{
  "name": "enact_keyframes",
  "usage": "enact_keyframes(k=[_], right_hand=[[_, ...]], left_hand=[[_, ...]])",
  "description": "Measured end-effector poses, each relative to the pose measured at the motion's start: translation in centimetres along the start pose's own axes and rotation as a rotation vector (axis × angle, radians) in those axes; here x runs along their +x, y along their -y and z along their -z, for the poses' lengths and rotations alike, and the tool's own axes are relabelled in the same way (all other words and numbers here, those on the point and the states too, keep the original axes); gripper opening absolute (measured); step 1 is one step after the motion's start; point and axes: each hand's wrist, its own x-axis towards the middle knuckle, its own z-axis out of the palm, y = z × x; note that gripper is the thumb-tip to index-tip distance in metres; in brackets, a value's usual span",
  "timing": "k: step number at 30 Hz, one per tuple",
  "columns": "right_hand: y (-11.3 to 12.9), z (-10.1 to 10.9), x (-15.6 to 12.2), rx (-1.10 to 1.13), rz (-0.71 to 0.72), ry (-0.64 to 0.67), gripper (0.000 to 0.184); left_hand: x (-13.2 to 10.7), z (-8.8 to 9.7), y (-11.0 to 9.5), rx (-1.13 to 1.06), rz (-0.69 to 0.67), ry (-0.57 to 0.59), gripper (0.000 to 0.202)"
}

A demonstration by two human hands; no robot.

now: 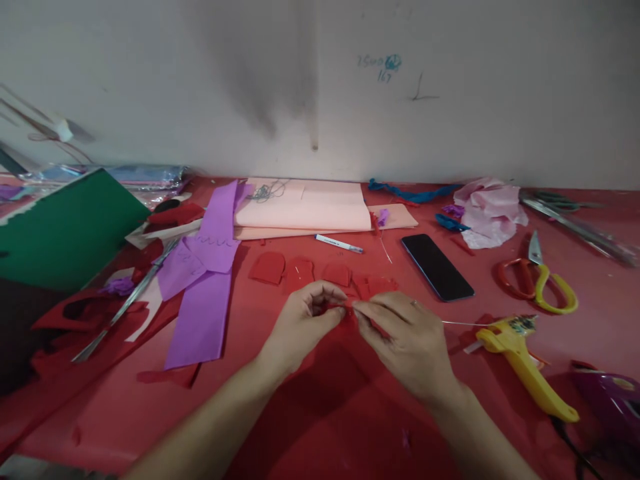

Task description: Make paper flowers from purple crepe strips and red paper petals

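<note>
My left hand (305,319) and my right hand (400,337) meet over the middle of a red table (310,407). Both pinch a small red paper piece (345,312) between their fingertips. A thin wire (463,323) runs out to the right from my right hand. Just beyond the hands lie several cut red paper petals (267,268).
Purple paper strips (203,287) and a green sheet (65,230) lie at left, with a metal strip (127,300). Pink paper sheets (300,207), a pen (339,244), a phone (437,267), pink tissue (490,208), scissors (543,279) and a yellow glue gun (525,363) lie behind and right.
</note>
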Motion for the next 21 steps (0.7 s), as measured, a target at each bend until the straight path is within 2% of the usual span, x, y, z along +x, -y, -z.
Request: enact_keyframes(k=[9, 14, 21], right_hand=[[-0.3, 0.32, -0.3, -0.185, 0.176, -0.019, 0.018], [-0.22, 0.48, -0.17, -0.192, 0.206, -0.045, 0.019], [-0.24, 0.26, -0.17, -0.206, 0.219, -0.009, 0.024]], left_hand=[[-0.07, -0.17, -0.74, -0.117, 0.083, -0.016, 0.009], [0.03, 0.02, -0.67, -0.145, 0.077, 0.004, 0.007], [0.01, 0.2, -0.41, -0.136, 0.058, -0.032, 0.008]])
